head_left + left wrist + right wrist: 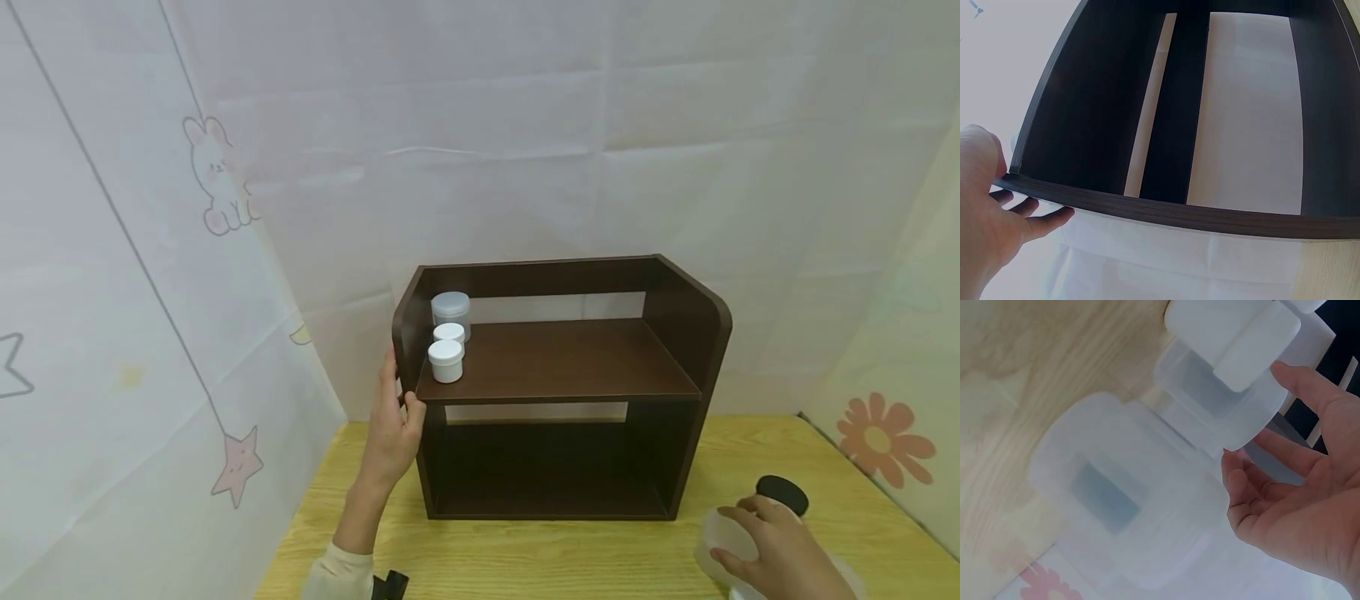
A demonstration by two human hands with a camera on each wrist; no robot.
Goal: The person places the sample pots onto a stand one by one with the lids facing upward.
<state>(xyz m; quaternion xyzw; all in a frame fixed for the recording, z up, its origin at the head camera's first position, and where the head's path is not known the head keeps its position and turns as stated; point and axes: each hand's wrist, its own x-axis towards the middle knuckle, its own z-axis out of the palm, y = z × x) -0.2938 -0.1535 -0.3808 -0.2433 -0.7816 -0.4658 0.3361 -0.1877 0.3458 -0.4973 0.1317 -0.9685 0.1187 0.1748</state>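
The dark brown two-tier shelf [577,358] [1172,106] stands on the table. My left hand [392,437] [991,219] grips its left side panel, thumb at the front edge and fingers along the outer face. On the upper tier's left side, a translucent jar [452,310] stands behind two small white jars [448,333] [446,363]. At the lower right, my right hand [783,546] [1310,462] curls its thumb and fingers round the rim of a frosted jar [722,537] [1210,400]. A white-lidded jar [1235,337] is beside it in the right wrist view.
A black lid [782,495] shows just beyond my right hand. Another large frosted container [1129,494] lies close by. A small black object [392,585] is at the front edge near my left sleeve. Printed cloth walls [525,167] surround the wooden table [540,554].
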